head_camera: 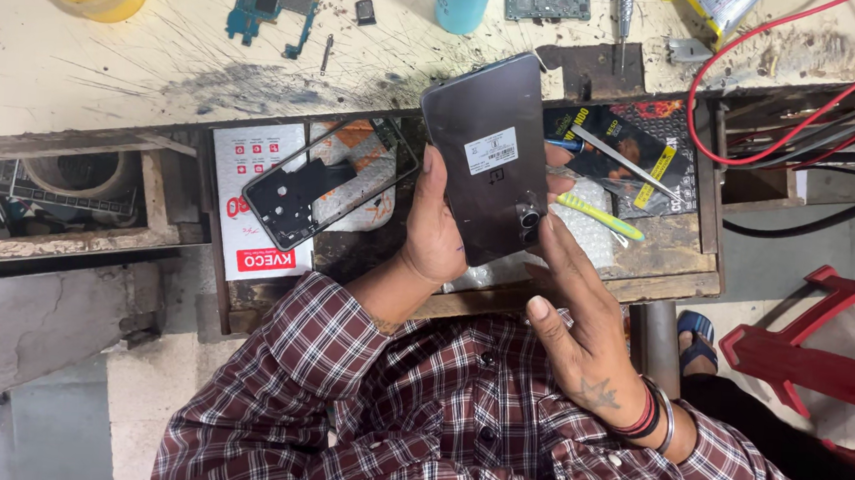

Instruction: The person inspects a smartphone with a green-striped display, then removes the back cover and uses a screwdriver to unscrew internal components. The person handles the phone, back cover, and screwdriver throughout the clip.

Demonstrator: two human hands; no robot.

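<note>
Plaid sleeves [415, 420] frame a grey phone [489, 154], clasped back-up by the left hand [435, 233]; the right hand [582, 326], released, touches its edge; inspection seems underway, needing careful prying.

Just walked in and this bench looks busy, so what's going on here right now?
A person in a plaid shirt holds a dark grey smartphone over an open drawer, back side up with its camera lenses toward them. The left hand grips its left edge; the right hand touches the lower right corner near the lenses. A bare black phone frame lies in the drawer, and a blue circuit board sits on the scratched bench.
</note>
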